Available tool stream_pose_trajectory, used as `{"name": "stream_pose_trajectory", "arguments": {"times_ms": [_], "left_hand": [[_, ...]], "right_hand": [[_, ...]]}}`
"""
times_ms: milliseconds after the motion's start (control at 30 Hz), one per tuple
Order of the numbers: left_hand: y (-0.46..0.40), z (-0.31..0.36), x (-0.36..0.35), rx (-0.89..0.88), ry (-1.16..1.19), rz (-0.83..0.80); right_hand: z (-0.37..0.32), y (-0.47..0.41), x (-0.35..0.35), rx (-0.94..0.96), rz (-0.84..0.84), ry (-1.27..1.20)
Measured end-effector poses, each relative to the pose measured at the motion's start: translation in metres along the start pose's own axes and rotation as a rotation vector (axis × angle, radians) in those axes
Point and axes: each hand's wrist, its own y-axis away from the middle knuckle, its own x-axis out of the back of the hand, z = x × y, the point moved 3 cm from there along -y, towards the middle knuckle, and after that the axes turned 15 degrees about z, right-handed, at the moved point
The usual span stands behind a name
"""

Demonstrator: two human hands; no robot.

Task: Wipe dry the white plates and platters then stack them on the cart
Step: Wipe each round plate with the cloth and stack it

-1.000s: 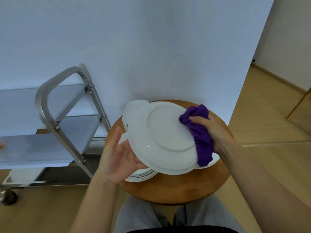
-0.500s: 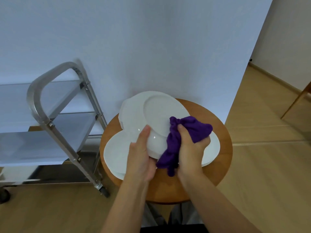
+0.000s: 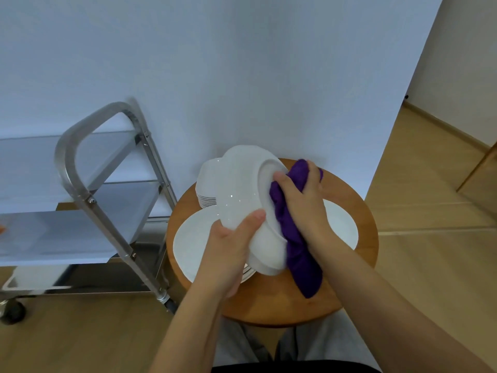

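Note:
A white oval platter [image 3: 242, 195] is tilted steeply on edge above the round wooden table [image 3: 347, 192]. My left hand [image 3: 231, 246] grips its lower rim, thumb on the near face. My right hand [image 3: 301, 200] holds a bunched purple cloth [image 3: 298, 246] against the platter's underside; the cloth's tail hangs down. Flat on the table lie more white platters [image 3: 193, 243] and, at the right, another one [image 3: 341, 224]. Behind the held platter, a stack of smaller white plates [image 3: 205, 192] shows. The steel cart [image 3: 88, 195] stands to the left.
The cart's grey shelves [image 3: 51, 232] sit at two levels behind its handle frame, castors on the wooden floor. A white wall rises close behind table and cart. A wooden furniture leg [image 3: 478, 168] shows at the far right. My legs are under the table's near edge.
The platter has turned from facing me to steeply on edge. My right hand with the cloth has slid from the far rim down across its underside. My left hand has shifted its grip on the lower rim.

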Motion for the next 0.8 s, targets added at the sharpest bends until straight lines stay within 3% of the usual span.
{"name": "stream_pose_trajectory", "arguments": {"times_ms": [133, 333, 533, 667, 733, 800], "left_hand": [[-0.002, 0.004, 0.007, -0.026, -0.023, 0.018], [-0.004, 0.002, 0.018, 0.035, 0.179, 0.101], [-0.003, -0.010, 0.031, 0.123, 0.266, 0.177], [0.000, -0.013, 0.032, 0.122, 0.140, 0.150], [0.000, -0.017, 0.032, 0.062, -0.127, 0.191], [0.004, -0.021, 0.027, -0.065, -0.398, 0.130]], "right_hand": [[-0.014, 0.021, -0.012, 0.171, -0.122, 0.002], [-0.021, 0.063, -0.008, 0.453, -0.413, -0.056], [0.030, 0.058, 0.012, 0.738, -0.270, -0.075], [0.041, 0.036, 0.013, 0.543, -0.218, 0.014], [0.035, 0.031, 0.004, 0.259, -0.210, -0.003], [0.028, 0.028, -0.006, -0.106, -0.222, -0.133]]}}
